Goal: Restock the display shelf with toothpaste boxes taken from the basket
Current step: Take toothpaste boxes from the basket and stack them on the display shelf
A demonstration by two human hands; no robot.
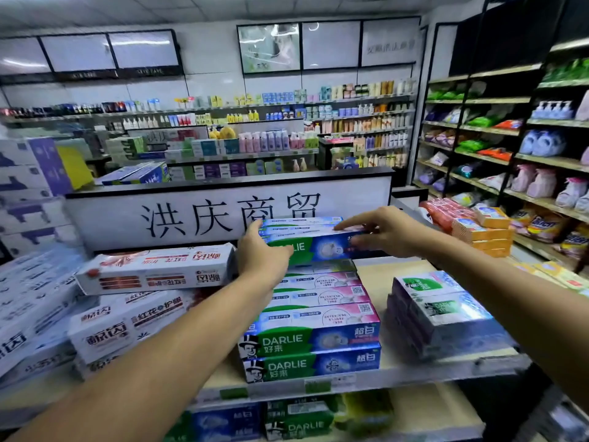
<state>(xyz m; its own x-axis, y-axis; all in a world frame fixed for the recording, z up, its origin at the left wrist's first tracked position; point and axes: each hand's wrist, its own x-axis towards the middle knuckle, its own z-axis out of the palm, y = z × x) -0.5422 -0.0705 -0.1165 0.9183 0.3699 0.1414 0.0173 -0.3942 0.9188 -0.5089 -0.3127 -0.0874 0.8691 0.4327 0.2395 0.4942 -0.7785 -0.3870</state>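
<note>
Two bare forearms reach out from the near edge toward the middle of the display shelf [376,275]. The left hand [263,250] wraps round the left end of a small bundle of toothpaste boxes [318,242], thumb on the front face. The right hand [379,232] pinches the other end, fingers laid along the top and thumb below. The bundle sits at the top of the blue and green stack [318,333], in front of the sign board [207,218]; whether it already rests there or is just above is hard to tell. White boxes [153,269] lie just left of the stack, and wrapped packs [446,314] stand apart on the right. The basket is out of view. This looks like the placing step; next, the bundle likely needs squaring with the boxes under it before both hands let go.
</note>
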